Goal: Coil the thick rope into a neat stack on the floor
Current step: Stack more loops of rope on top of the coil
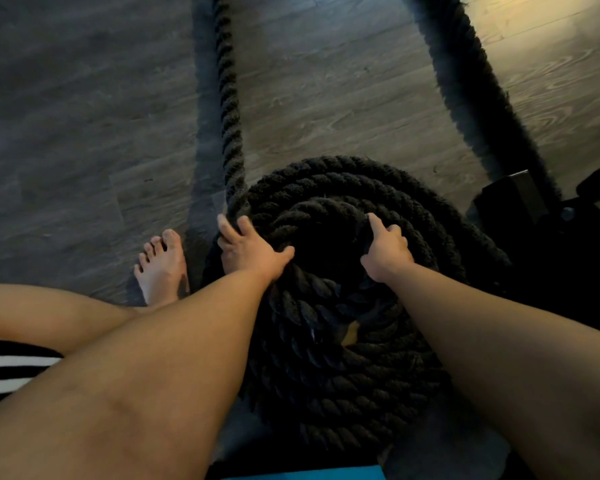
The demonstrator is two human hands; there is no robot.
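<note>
Head view: thick rope [343,375] coiled in a round stack on the wood floor [66,133], one loose length running away from the stack's left rim. Left hand [248,249] at that rim, fingers [227,230] wrapped over the rope. Right hand [387,252] near the stack's centre, gripping an inner turn. Bare foot [161,268] just left of the stack.

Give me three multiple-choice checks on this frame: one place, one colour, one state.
1. The bare foot stands where, relative to the coiled rope? A left of it; B right of it; C on top of it.
2. The rope's colour? A white; B black; C red.
3. The left hand is: A gripping the rope; B hanging free; C flat on the floor.
Key: 1 A, toes lie beside the coil's left edge; 2 B, every turn is black; 3 A, fingers curl round the incoming strand.
</note>
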